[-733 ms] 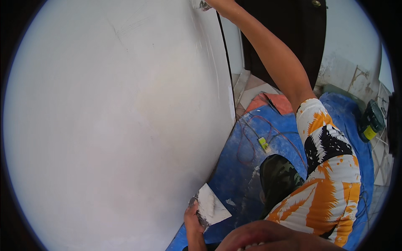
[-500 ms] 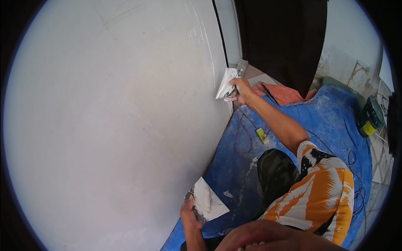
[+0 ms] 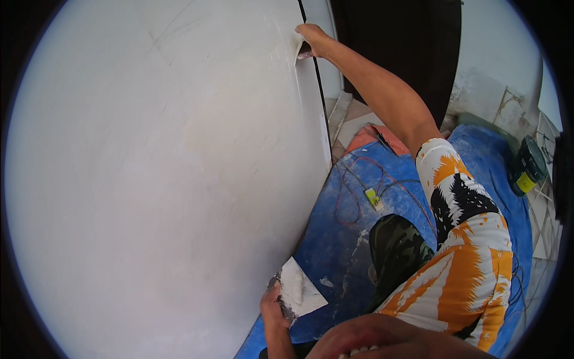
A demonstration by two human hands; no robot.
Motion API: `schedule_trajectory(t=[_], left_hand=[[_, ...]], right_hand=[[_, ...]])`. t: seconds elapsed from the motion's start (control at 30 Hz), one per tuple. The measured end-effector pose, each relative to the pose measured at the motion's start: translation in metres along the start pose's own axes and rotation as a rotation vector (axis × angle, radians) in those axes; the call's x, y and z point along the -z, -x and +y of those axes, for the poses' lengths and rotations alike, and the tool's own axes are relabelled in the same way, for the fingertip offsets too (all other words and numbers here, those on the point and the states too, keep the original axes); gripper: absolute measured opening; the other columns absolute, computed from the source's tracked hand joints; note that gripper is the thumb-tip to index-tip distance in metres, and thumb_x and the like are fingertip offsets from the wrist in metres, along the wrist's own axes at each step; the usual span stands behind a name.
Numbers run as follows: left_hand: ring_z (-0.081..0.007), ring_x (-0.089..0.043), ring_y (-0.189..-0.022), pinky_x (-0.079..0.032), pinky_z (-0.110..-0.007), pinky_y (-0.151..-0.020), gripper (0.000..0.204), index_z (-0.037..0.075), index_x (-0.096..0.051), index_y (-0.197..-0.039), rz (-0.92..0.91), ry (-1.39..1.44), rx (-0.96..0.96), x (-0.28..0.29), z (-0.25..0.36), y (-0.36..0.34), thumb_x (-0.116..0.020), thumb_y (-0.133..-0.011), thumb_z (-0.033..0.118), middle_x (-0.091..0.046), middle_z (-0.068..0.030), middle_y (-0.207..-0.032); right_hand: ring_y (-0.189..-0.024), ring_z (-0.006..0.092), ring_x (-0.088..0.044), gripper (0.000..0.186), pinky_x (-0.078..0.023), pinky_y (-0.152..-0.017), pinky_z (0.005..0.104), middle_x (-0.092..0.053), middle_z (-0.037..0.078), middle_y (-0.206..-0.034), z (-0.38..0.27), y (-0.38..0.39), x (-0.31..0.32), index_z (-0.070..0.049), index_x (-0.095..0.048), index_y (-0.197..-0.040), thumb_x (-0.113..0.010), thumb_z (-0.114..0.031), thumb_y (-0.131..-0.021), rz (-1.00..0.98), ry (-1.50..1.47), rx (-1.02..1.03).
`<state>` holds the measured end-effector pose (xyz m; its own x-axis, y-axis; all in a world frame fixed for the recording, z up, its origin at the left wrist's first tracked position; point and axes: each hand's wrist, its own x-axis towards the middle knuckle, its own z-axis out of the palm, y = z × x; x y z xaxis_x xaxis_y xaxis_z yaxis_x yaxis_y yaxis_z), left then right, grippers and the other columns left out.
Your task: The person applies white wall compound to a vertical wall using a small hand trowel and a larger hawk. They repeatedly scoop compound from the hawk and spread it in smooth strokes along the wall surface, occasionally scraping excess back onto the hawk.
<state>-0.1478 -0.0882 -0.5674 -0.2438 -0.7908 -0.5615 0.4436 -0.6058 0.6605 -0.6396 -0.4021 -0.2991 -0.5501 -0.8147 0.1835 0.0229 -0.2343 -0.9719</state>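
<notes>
My left hand (image 3: pixel 272 307) is closed on a wide putty knife (image 3: pixel 309 297), held low beside the wall. A thick ridge of white putty (image 3: pixel 292 283) lies across its blade. My right arm reaches up and forward, and my right hand (image 3: pixel 313 39) grips a second putty knife (image 3: pixel 298 50), its blade against the pale wall (image 3: pixel 197 179) close to the wall's dark vertical edge. That blade shows only in part, as the fingers cover the rest. A whitish strip of putty (image 3: pixel 324 140) runs along the wall edge lower down.
A blue tarp (image 3: pixel 326 239) covers the floor, with a green-yellow power socket (image 3: pixel 373 199) and loose cables on it. An orange-red cloth (image 3: pixel 365 139) lies at its far end. A dark bucket (image 3: pixel 526 166) stands at the right. Behind is a dark door panel (image 3: pixel 400 48).
My right hand has moved up along the wall edge with its putty knife, from near the floor. A whitish strip now shows on the lower edge. My left hand has hardly moved.
</notes>
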Motion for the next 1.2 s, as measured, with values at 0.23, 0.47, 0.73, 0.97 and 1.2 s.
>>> schedule_trajectory(t=[0.23,0.47,0.73,0.97,1.2], left_hand=[[-0.0278,-0.067,-0.099,-0.054,-0.04,-0.089,0.036,-0.004,-0.056,-0.124,-0.035,0.048,0.019,0.0,-0.005,-0.003,-0.049,-0.098,0.02,-0.067,-0.0156,-0.114],[-0.0242,-0.066,-0.103,-0.055,-0.039,-0.088,0.033,0.004,-0.057,-0.125,-0.076,0.33,-0.116,-0.034,-0.017,-0.012,-0.046,-0.102,0.025,-0.067,-0.0086,-0.116],[-0.0214,-0.069,-0.089,-0.058,-0.035,-0.077,0.025,0.003,-0.062,-0.116,-0.259,0.39,-0.213,-0.05,0.004,-0.013,-0.056,-0.098,0.019,-0.07,-0.007,-0.105],[-0.0181,-0.067,-0.088,-0.056,-0.033,-0.077,0.024,-0.002,-0.059,-0.112,-0.039,-0.112,-0.563,-0.032,0.021,0.001,-0.055,-0.098,0.017,-0.068,-0.011,-0.102],[-0.0137,-0.064,-0.08,-0.051,-0.027,-0.072,0.019,-0.002,-0.062,-0.105,-0.061,-0.242,-0.514,-0.029,0.04,0.024,-0.057,-0.097,0.014,-0.069,-0.0084,-0.095]], right_hand=[[-0.085,0.0363,-0.064,0.044,-0.056,-0.063,0.0479,-0.06,0.026,-0.101,-0.165,0.027,-0.034,0.012,-0.046,-0.126,-0.047,-0.019,-0.094,-0.003,0.251,0.427],[-0.112,0.0141,-0.053,0.05,-0.044,-0.096,0.0327,-0.06,0.008,-0.112,0.05,0.308,0.025,0.001,-0.054,-0.133,-0.057,-0.037,-0.1,-0.645,-0.041,0.42],[-0.121,0.0359,-0.051,0.068,-0.045,-0.101,0.0444,-0.052,0.015,-0.128,0.148,0.407,0.042,-0.024,-0.06,-0.134,-0.058,0.012,-0.077,-0.966,0.667,0.866],[-0.11,0.0338,-0.06,0.058,-0.048,-0.099,0.0481,-0.061,0.008,-0.119,0.147,0.408,0.044,-0.02,-0.07,-0.12,-0.071,0.0,-0.065,-1.077,0.628,1.137],[-0.116,0.0289,-0.054,0.059,-0.047,-0.099,0.0507,-0.06,0.0,-0.114,0.104,0.42,0.004,-0.025,-0.069,-0.114,-0.075,-0.002,-0.06,-1.183,0.569,1.164]])
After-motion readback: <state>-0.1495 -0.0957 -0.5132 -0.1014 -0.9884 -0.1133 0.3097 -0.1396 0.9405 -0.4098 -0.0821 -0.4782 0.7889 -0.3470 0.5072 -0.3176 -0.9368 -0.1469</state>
